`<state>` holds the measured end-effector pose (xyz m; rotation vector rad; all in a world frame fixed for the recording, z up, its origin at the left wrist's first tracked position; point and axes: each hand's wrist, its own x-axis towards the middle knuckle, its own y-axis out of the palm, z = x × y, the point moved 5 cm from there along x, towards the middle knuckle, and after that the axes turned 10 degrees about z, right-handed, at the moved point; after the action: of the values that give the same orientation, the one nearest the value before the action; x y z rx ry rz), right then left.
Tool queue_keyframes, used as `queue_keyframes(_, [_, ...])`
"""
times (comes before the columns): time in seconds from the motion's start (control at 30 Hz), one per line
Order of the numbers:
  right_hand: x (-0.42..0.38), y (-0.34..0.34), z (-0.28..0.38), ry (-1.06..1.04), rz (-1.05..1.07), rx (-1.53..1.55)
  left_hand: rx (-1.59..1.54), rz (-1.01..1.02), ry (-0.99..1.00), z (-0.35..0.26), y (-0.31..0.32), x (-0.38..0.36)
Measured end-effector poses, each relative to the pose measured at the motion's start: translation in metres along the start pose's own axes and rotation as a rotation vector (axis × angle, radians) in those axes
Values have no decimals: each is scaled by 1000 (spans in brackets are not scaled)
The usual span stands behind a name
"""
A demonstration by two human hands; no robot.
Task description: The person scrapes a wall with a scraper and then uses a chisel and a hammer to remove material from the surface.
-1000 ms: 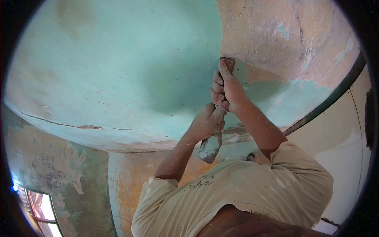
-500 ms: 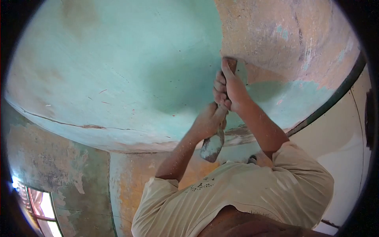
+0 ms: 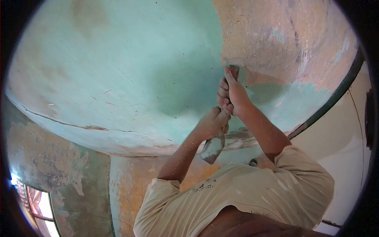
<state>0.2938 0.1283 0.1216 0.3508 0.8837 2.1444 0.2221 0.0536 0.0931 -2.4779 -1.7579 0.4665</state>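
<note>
A green-painted surface [image 3: 118, 71] fills most of the view, cracked along its lower edge, with a bare, peach-coloured patch [image 3: 284, 39] at upper right where paint is gone. Below, a person in a cream shirt [image 3: 244, 197] reaches up with both arms. A scraper [image 3: 215, 144] runs between the hands — its far end meets the edge of the bare patch. The right hand [image 3: 233, 93] is wrapped around its upper part, forefinger laid along it; the left hand [image 3: 213, 122] grips lower down.
</note>
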Motion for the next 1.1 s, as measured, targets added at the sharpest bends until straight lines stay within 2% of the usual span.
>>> queue_keyframes(0.1, [-1, 10, 7, -33, 7, -43, -8, -41, 32, -10, -1, -5])
queue_keyframes(0.2, [-3, -5, -3, 42, 24, -21, -55, 49, 65, -1, 9, 0])
queue_keyframes(0.3, [3, 14, 12, -27, 36, -59, -22, -28, 36, -19, -6, -7])
queue_keyframes(0.4, [1, -1, -3, 31, -30, -55, 203, -106, 179, -2, -1, -2])
queue_keyframes(0.53, [0, 6, 2, -8, -6, -28, -12, -19, -2, -6, -6, -4])
queue_keyframes(0.6, [0, 17, 8, -36, 20, -17, -10, -40, 41, 0, -3, -3])
queue_keyframes(0.67, [-3, 1, -3, 10, 6, -28, 53, -65, 97, 12, 0, 2])
queue_keyframes(0.77, [2, 4, -1, 4, 1, -36, -12, -15, 72, 1, 1, -5])
queue_keyframes(0.8, [3, 6, 0, -4, -2, -36, -4, -67, 52, -11, -2, -11])
queue_keyframes(0.9, [4, 1, -3, -3, 11, -48, -67, -78, 45, -2, 2, -7])
queue_keyframes(1.0, [2, -8, -5, 1, -11, -87, -69, 0, 106, 7, 5, 2])
queue_keyframes(1.1, [-1, 18, 11, -40, 13, -46, -16, -32, 73, -17, -6, -8])
